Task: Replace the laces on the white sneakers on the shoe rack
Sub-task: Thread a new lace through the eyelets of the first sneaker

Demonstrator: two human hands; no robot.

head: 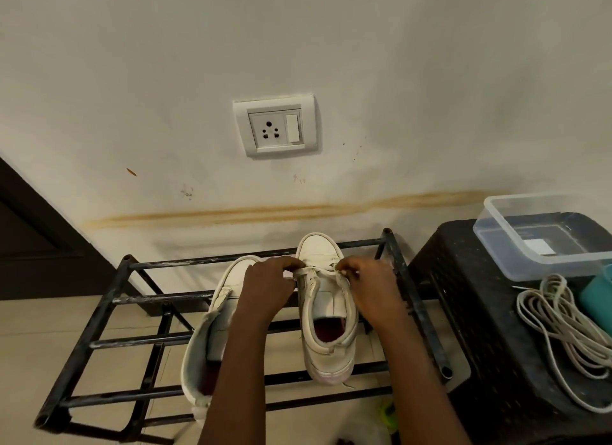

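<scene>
The white sneaker [328, 312] stands on the shoe rack [101, 312], toe to the wall. My left hand [268, 279] and right hand [367, 282] each pinch the lace [318, 271] by the front eyelets. It looks limp, so I'd grip near its end. The light shoe may slide on the bars. The other sneaker [212, 332] crowds my left wrist. Loose laces [563, 325] lie on the black stool [480, 295], well apart.

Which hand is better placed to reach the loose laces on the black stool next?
Probably the right hand: it works at the outer side of the right sneaker, nearest the stool where the laces lie. The left hand sits between the two sneakers and would have to cross over.
</scene>
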